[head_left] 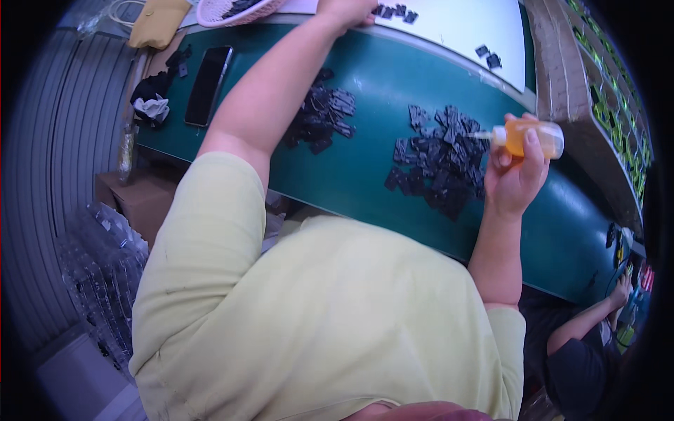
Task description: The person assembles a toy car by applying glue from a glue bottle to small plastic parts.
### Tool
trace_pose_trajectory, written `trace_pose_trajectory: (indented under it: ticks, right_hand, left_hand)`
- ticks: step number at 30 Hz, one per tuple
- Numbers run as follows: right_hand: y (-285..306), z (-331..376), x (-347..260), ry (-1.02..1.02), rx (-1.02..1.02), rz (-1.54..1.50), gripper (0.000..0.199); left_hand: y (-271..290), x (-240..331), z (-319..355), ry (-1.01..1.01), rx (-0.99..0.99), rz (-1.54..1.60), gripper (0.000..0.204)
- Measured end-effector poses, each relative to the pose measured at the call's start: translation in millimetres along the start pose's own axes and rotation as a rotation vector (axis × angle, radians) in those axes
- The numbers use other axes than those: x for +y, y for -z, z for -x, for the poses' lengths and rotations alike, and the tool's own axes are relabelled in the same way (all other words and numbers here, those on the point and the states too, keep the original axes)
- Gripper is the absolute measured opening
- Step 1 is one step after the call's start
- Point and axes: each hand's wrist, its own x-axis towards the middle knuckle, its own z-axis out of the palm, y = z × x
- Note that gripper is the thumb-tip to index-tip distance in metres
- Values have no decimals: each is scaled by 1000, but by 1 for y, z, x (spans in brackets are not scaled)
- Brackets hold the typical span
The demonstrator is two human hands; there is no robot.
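While grasping a translucent plastic squeeze bottle [517, 136] of orange liquid in the right hand [512, 182], points its slim pale nozzle [498, 135] leftward at a large heap of small flat black pieces [444, 156] on the glossy green worktop [379, 133]. Stretches the left hand [349, 11] to the bright white panel [463, 38], just beside similar black pieces [399, 11]; cannot tell its grip.

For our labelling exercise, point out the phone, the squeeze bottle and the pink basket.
Phone [208, 86]: head view, middle of its dark screen.
Squeeze bottle [518, 133]: head view, its orange body.
Pink basket [234, 21]: head view, its near wall.
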Motion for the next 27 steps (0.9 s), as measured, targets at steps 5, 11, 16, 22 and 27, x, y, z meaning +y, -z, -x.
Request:
trace_pose_trajectory:
  ticks: [5, 11, 16, 22, 27]
  right_hand:
    - [12, -7, -3, 22, 23, -1, 27]
    - [12, -5, -3, 24, 6, 15, 29]
    - [11, -3, -4, 31, 7, 25, 28]
    - [8, 2, 1, 27, -7, 41, 26]
    - [4, 6, 14, 110, -85, 231, 28]
  left_hand:
    - [-13, 26, 62, -284, -157, -412, 19]
    - [-32, 19, 135, -470, -525, -637, 34]
    - [-29, 18, 137, -365, -644, -571, 28]
    - [-20, 31, 169, 96, -611, 75, 19]
    - [-30, 15, 181, 379, -600, 470, 18]
